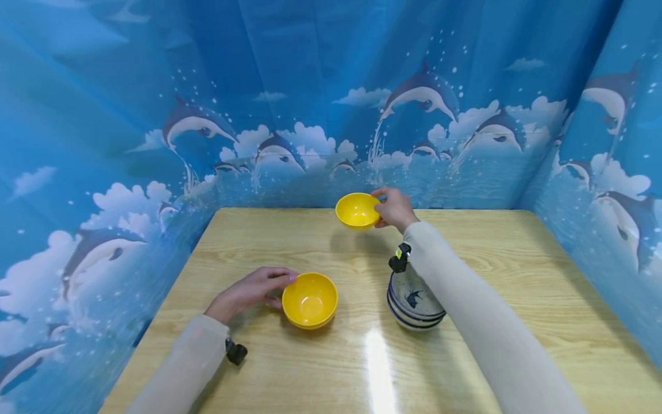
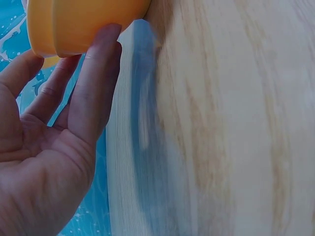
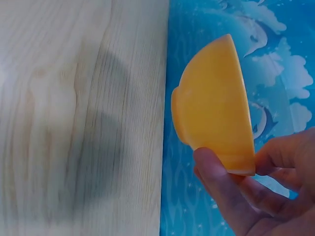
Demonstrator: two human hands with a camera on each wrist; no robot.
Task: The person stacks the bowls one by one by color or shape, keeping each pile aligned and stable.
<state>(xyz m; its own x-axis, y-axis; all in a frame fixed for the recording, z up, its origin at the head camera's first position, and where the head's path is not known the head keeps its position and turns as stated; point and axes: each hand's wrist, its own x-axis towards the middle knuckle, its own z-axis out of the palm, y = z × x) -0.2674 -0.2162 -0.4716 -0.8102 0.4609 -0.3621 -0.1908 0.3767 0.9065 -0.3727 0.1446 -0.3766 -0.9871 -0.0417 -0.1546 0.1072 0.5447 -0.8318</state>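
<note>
My right hand (image 1: 395,208) pinches a yellow bowl (image 1: 357,211) by its rim, thumb and fingers on opposite sides of the wall. That bowl hangs above the far part of the table, its shadow falling on the wood below; the right wrist view shows its foot ring and smooth outer side (image 3: 214,103). Nearer and to the left, my left hand (image 1: 258,293) grips yellow bowls (image 1: 310,300) at their left edge. A second rim line on the yellow wall (image 2: 88,24) in the left wrist view suggests they are nested. Their mouth faces up.
A stack of several grey-white bowls (image 1: 414,299) with dark blue rims stands right of centre, partly hidden under my right forearm. The wooden table (image 1: 258,236) ends at a blue dolphin-print curtain (image 1: 310,75) at the back and sides.
</note>
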